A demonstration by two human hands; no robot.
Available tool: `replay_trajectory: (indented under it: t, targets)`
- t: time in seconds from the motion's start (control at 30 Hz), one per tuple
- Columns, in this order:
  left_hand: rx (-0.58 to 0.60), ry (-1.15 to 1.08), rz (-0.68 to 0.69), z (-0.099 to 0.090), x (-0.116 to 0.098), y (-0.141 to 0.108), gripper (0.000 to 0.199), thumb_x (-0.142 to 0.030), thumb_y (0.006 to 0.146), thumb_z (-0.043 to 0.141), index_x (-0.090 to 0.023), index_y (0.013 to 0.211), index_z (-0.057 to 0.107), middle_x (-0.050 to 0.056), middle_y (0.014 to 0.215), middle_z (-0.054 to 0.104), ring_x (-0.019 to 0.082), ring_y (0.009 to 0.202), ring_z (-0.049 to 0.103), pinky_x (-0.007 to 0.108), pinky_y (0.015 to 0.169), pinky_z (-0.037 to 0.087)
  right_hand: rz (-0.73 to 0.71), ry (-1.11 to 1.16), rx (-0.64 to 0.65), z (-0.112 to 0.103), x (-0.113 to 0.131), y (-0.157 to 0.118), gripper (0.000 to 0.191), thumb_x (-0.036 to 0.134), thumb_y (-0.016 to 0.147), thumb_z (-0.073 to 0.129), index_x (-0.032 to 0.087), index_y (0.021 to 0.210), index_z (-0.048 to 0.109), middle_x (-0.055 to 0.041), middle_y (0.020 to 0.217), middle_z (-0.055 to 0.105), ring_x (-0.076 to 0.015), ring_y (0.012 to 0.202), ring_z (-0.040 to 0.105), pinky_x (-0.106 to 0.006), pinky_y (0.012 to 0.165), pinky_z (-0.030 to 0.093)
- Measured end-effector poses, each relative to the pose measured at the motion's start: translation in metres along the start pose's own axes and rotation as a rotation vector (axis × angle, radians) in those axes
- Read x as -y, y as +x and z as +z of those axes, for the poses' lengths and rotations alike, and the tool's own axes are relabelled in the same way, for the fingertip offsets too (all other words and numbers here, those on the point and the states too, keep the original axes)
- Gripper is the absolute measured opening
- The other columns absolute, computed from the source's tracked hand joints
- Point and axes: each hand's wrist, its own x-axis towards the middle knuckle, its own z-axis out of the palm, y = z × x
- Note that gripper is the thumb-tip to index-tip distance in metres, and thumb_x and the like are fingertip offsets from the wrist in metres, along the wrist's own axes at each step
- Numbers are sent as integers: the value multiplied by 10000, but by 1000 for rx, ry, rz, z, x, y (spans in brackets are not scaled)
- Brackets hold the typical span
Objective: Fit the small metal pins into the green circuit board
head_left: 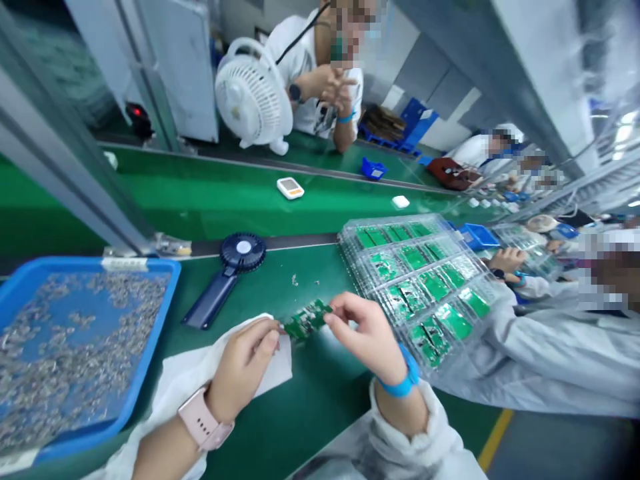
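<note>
A green circuit board [307,320] is held up between my two hands over the green table. My left hand [249,360] pinches its left end, with a white cloth [277,373] lying beneath. The board's right end is between the thumb and fingers of my right hand [363,330]. Right of my hands, a clear plastic tray [370,267] holds several green boards in compartments. At the left stands a blue tray [173,287] with many small clear or metallic parts. A few small parts [295,281] lie on the table behind the held board.
A dark blue handheld fan [225,283] lies behind my left hand. Beyond the table edge, a white device [291,188] rests on the green belt. A white fan [255,97] and a person are across it. Another person's sleeve [530,347] is close at the right.
</note>
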Motion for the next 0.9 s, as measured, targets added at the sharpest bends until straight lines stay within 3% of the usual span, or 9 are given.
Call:
replay_trajectory:
  t: [0.17, 0.27, 0.37, 0.47, 0.53, 0.6, 0.7, 0.77, 0.9]
  targets:
    - [70, -81, -138, 2, -2, 2, 364, -442, 935, 448, -192, 789, 669, 15, 661, 588, 162, 625, 575, 265, 585, 463, 62, -223, -250, -89, 11, -36, 155, 354, 816, 647, 209, 789, 602, 29, 586, 519, -120, 542, 460, -256, 516, 356]
    - [70, -104, -167, 3, -2, 1, 387, -451, 938, 443, -184, 755, 656, 19, 659, 577, 166, 647, 569, 266, 597, 456, 252, -110, -238, -143, -18, -13, 245, 395, 827, 623, 186, 708, 578, 38, 535, 490, -97, 498, 435, -232, 481, 340]
    - [65, -118, -164, 3, -1, 1, 384, -454, 933, 450, -180, 749, 646, 14, 646, 565, 160, 628, 542, 270, 599, 450, 476, -10, -267, -173, -55, 24, 262, 309, 807, 628, 164, 609, 536, 16, 527, 523, -77, 458, 449, -211, 452, 357]
    - [58, -91, -99, 3, -3, 0, 380, -450, 935, 438, -186, 760, 648, 12, 633, 559, 160, 598, 527, 285, 586, 453, 544, 7, -320, -178, -80, 48, 219, 281, 792, 657, 138, 653, 566, -10, 522, 564, -79, 433, 467, -210, 445, 398]
    - [67, -37, 0, 3, -7, -2, 355, -428, 934, 434, -204, 779, 662, 24, 649, 575, 177, 607, 554, 314, 591, 471, 566, 5, -349, -173, -90, 53, 191, 290, 806, 663, 105, 803, 613, -6, 511, 577, -85, 426, 486, -208, 458, 430]
    - [76, 18, 131, 4, -14, -6, 301, -403, 921, 439, -247, 820, 676, 37, 686, 602, 206, 630, 590, 353, 598, 494, 573, -14, -370, -167, -95, 52, 337, 311, 831, 655, 76, 1064, 591, 13, 510, 589, -93, 423, 510, -206, 468, 448]
    - [92, 67, 292, 5, -25, -12, 223, -375, 890, 451, -346, 905, 672, 32, 735, 625, 250, 665, 614, 410, 605, 518, 568, -86, -354, -159, -98, 49, 620, 338, 855, 646, 83, 1363, 396, 31, 522, 612, -110, 424, 544, -209, 470, 453]
    - [121, 87, 357, 6, -30, -16, 217, -357, 875, 461, -388, 955, 660, 25, 746, 619, 262, 674, 613, 427, 605, 527, 562, -165, -310, -156, -97, 47, 646, 344, 873, 626, 100, 1408, 359, 22, 539, 631, -120, 439, 565, -214, 479, 455]
    - [153, 126, 448, 7, -33, -24, 223, -318, 872, 470, -348, 1001, 649, 46, 774, 618, 249, 669, 605, 415, 600, 530, 527, -391, -187, -156, -88, 45, 458, 386, 888, 600, 138, 1270, 557, -16, 577, 652, -128, 482, 585, -227, 519, 459]
